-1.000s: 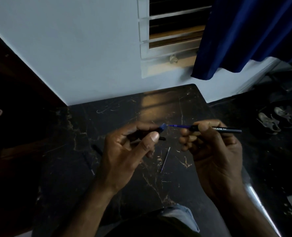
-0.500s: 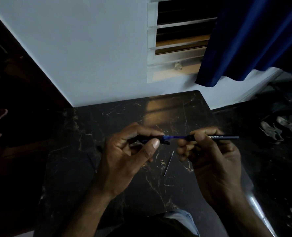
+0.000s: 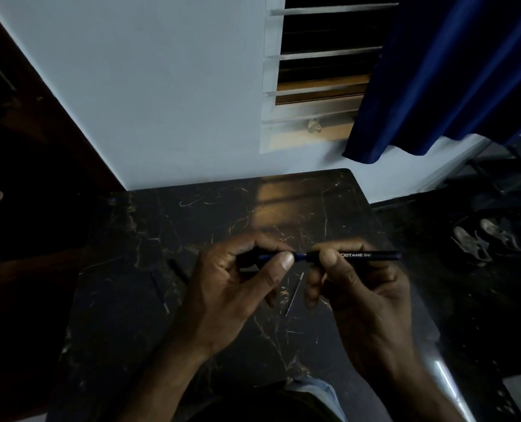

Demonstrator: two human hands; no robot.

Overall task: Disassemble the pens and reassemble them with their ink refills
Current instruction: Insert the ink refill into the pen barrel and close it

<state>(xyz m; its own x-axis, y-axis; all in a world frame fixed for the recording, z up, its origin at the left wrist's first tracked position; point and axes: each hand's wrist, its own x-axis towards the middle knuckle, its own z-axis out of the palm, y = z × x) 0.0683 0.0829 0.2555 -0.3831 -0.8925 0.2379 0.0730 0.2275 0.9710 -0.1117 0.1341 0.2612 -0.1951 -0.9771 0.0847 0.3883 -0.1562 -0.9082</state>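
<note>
From my remote seat I see both hands raised just above the dark marbled table (image 3: 192, 214), working on one pen held level across the view. The left hand (image 3: 228, 287) pinches the blue front piece (image 3: 268, 256) between thumb and forefinger. Its other fingers are curled loosely underneath, and most of the piece is hidden inside that grip. The right hand (image 3: 365, 300) has its thumb and curled fingers wrapped round the near end of the black pen barrel (image 3: 368, 255), which carries white lettering and sticks out to the right past the knuckles. Only a short blue stretch shows between the two thumbs, so the front piece sits right at the barrel's mouth. I cannot tell whether the two are fully seated together.

A loose refill (image 3: 294, 295), thin and pale, lies flat on the table below the gap between the hands, touching neither of them. To the left of the left hand lies a dark pen piece (image 3: 178, 271), with a thin dark stick (image 3: 160, 292) just beside it. Both are too dim for me to identify.

Beyond the table stands a pale wall (image 3: 161, 86) with a louvred window (image 3: 323, 71) and a blue curtain (image 3: 435, 71). A pair of shoes (image 3: 472, 242) sits on the floor at the right.
</note>
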